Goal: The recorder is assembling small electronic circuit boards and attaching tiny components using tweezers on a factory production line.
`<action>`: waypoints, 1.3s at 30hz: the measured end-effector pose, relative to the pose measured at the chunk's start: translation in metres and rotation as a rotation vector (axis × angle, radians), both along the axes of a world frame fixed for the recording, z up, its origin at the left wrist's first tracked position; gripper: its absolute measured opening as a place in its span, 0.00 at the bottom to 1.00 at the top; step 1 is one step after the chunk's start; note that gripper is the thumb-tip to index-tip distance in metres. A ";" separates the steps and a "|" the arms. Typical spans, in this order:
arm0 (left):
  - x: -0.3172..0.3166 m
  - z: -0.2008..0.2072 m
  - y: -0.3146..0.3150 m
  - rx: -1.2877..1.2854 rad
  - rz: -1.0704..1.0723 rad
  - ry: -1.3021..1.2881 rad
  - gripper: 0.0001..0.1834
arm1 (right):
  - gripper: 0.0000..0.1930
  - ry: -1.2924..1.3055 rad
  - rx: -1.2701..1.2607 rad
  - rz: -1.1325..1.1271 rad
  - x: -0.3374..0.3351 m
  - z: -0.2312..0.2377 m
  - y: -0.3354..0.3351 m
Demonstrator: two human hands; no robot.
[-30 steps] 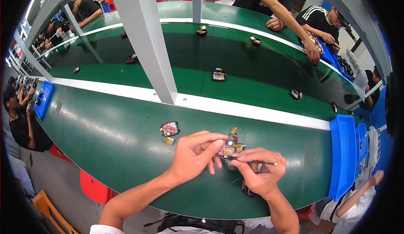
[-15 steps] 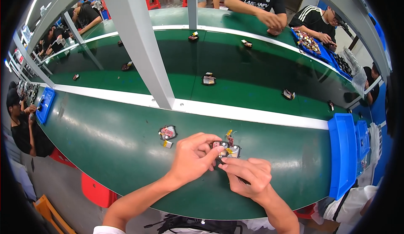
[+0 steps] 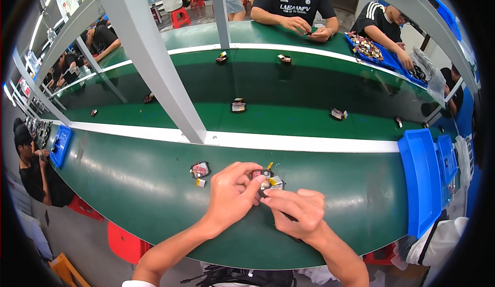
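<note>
Tabletop lies open between right hand and blue tray; grey post partly blocks passage beyond left hand.

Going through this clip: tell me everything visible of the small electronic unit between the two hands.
The electronic unit is small, with a dark, plastic-looking rim and its inner side facing up. Inside show a reddish board, pale patches and a yellow strip, beside a silvery-grey part at its right. The left hand grips its left side, thumb on top; the right hand's fingertips appear to touch its near edge. Whether it rests on the green table is hidden.
</note>
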State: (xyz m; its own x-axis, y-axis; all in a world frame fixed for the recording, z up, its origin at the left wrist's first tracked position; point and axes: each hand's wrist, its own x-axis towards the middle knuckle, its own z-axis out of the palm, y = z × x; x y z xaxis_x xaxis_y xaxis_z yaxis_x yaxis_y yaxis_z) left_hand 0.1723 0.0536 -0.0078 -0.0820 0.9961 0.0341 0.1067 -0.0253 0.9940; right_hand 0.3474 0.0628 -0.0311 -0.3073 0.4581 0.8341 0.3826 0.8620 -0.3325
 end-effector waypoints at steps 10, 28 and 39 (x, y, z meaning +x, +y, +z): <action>0.008 -0.014 0.003 0.110 0.035 0.221 0.08 | 0.16 -0.008 0.000 0.001 0.003 -0.001 0.000; 0.009 -0.038 0.187 0.313 0.163 0.758 0.14 | 0.11 0.262 -0.103 -0.113 0.013 0.005 0.021; -0.040 -0.034 0.197 0.072 0.513 1.142 0.08 | 0.12 0.166 -0.112 -0.084 0.025 0.007 0.019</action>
State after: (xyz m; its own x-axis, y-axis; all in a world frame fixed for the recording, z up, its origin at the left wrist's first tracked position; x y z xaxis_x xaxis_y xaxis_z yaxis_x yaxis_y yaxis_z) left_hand 0.1328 0.2505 -0.0415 -0.3468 0.8512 0.3939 0.9187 0.2237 0.3255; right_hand 0.3726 0.0815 -0.0246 -0.1268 0.5687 0.8127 0.3839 0.7836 -0.4884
